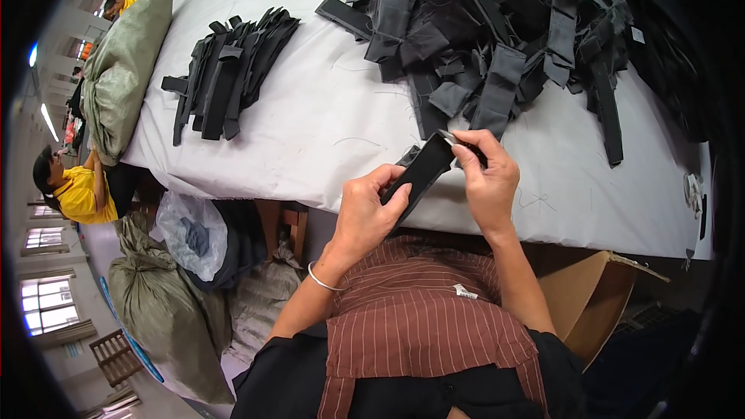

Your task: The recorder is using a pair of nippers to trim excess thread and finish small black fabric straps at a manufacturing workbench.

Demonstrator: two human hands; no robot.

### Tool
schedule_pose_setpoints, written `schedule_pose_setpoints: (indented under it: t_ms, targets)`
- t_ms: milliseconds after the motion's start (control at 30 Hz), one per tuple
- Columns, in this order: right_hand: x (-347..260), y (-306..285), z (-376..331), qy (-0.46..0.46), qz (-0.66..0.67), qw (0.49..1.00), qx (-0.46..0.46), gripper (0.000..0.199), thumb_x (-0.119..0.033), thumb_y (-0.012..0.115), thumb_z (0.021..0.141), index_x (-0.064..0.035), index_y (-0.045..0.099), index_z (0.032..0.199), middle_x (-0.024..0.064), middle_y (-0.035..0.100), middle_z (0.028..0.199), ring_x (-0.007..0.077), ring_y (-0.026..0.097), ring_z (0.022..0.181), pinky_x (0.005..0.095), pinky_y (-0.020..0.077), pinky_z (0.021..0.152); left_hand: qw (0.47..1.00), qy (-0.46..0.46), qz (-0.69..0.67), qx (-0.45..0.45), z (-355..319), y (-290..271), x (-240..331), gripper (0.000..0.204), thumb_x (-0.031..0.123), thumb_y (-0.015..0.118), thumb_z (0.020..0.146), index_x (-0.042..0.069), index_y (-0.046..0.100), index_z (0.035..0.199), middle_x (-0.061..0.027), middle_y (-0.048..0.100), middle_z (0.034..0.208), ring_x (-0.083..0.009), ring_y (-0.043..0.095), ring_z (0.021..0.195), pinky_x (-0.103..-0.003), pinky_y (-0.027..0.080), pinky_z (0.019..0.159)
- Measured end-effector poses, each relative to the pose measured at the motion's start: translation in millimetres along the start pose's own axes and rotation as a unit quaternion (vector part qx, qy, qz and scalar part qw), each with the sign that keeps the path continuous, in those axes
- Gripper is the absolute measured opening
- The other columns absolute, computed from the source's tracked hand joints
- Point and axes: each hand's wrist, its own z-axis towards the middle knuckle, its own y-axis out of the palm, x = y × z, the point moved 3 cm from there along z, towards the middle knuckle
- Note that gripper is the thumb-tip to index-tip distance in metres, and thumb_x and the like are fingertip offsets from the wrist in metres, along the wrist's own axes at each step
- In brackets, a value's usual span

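Just over the table's near edge, my left hand point(372, 200) grips a black fabric strip point(423, 173) between thumb and fingers, the strip slanting up to the right. At the strip's upper end my right hand point(489, 178) is closed in a pinch. It holds a small dark tool with a greyish metal tip, which looks like thread snips point(479, 157); the fingers cover most of it. Beyond my hands lies a large tangled heap of black fabric strips point(497, 81), loose threads hanging from it. Farther left, a smaller bundle of black strips point(225, 81) lies roughly lined up.
White cloth point(310, 147) covers the table. A green sack point(128, 70) leans at its left edge, by a person in yellow point(81, 194). Below left stand another sack point(163, 310) and a clear plastic bag point(194, 237). A cardboard box point(582, 295) sits under the table at right.
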Motion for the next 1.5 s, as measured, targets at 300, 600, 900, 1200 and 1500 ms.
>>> schedule_pose_setpoints:
  t_ms: [300,600,900,1200,1500]
  targets:
    - [-13,-5,-2,0.082,0.267,0.955,-0.104,0.021,-0.003,0.073,0.079,-0.0038,0.065,0.098,-0.0048,0.054,0.080,0.0028,0.046,0.071,0.0173,0.0375,0.062,0.982,0.136,0.122,0.054,3,-11,23,0.014,0.000,0.066,0.076,-0.003,0.063,0.090,-0.0137,0.063,0.078,-0.0259,0.060,0.066,-0.034,0.047,0.061]
    - [-43,0,-20,-0.149,0.109,0.977,-0.107,0.036,0.016,0.055,0.059,-0.0074,0.070,0.082,0.0071,0.058,0.112,0.0072,0.052,0.056,0.0228,0.0446,0.054,0.931,0.227,0.217,0.187,7,-18,26,0.022,-0.004,0.066,0.067,0.001,0.064,0.088,-0.0113,0.059,0.104,-0.0277,0.053,0.096,-0.038,0.039,0.086]
    - [-41,13,-25,-0.134,0.097,0.974,-0.153,0.030,0.013,0.060,0.063,-0.0079,0.069,0.083,0.0081,0.060,0.117,0.0111,0.060,0.063,0.0240,0.0484,0.060,0.937,-0.040,-0.346,-0.033,7,3,-1,0.025,-0.003,0.055,0.087,-0.002,0.056,0.111,-0.0021,0.054,0.111,-0.0074,0.052,0.091,-0.021,0.044,0.074]
    - [-34,5,-5,-0.084,0.087,0.984,-0.128,0.021,0.001,0.070,0.076,-0.0046,0.065,0.096,0.0080,0.065,0.100,0.0190,0.063,0.089,0.0279,0.0487,0.075,0.934,-0.023,-0.351,-0.066,8,5,-1,0.041,-0.011,0.052,0.081,0.000,0.048,0.120,-0.0023,0.053,0.110,-0.0074,0.051,0.096,-0.020,0.043,0.080]
    - [-15,13,-1,0.090,0.203,0.972,-0.074,0.007,-0.004,0.064,0.088,0.0033,0.065,0.087,-0.0047,0.059,0.073,0.0009,0.047,0.067,0.0178,0.0398,0.059,0.961,-0.005,-0.268,-0.064,6,11,-20,0.047,-0.011,0.048,0.076,0.000,0.044,0.121,-0.0029,0.048,0.107,-0.0080,0.047,0.100,-0.018,0.039,0.084]
